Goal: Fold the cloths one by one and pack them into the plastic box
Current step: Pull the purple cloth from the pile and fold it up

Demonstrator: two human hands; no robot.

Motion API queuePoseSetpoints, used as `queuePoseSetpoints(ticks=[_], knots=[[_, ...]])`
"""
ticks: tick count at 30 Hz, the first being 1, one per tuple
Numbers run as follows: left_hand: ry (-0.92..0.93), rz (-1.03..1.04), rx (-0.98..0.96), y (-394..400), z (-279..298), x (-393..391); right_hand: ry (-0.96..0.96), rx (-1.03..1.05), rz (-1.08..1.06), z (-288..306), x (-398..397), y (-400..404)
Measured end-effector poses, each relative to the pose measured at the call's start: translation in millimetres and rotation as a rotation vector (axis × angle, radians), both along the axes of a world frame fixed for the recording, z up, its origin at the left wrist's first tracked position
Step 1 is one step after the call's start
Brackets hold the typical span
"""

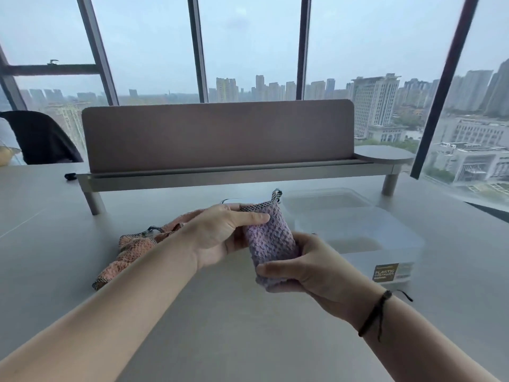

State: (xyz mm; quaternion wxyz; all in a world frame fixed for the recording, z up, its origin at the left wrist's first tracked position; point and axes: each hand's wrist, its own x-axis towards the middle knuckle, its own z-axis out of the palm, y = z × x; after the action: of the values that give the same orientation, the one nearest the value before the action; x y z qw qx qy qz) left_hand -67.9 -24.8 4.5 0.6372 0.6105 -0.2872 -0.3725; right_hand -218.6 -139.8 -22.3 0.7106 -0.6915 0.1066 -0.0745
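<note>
Head view: left hand (220, 235) and right hand (308, 267) grip folded purple cloth (271, 244) beside plastic box (385, 244).

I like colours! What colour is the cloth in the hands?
Purple cloth, a bumpy waffle weave, seen from the head view.

Head-worn view, forward-down, near hands (248, 244)

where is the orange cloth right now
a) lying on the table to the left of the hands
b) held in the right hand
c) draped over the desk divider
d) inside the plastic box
a: the orange cloth lies crumpled on the table, partly behind the left forearm, while both hands hold the folded purple cloth.
</note>
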Motion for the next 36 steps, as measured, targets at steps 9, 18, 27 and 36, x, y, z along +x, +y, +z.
queuePoseSetpoints(ticks=[9,18,27,36], knots=[[-0.004,-0.115,0.069,-128,32,-6,0.077,0.015,-0.159,36,-25,-115],[-0.466,-0.096,0.374,-203,6,-3,0.407,-0.375,-0.264,20,-14,-184],[-1.197,-0.306,0.684,-221,-16,-14,0.710,-0.650,0.030,-3,11,-204],[-1.383,-0.259,0.641,-220,-43,-8,0.854,-1.336,0.253,-3,15,-199]])
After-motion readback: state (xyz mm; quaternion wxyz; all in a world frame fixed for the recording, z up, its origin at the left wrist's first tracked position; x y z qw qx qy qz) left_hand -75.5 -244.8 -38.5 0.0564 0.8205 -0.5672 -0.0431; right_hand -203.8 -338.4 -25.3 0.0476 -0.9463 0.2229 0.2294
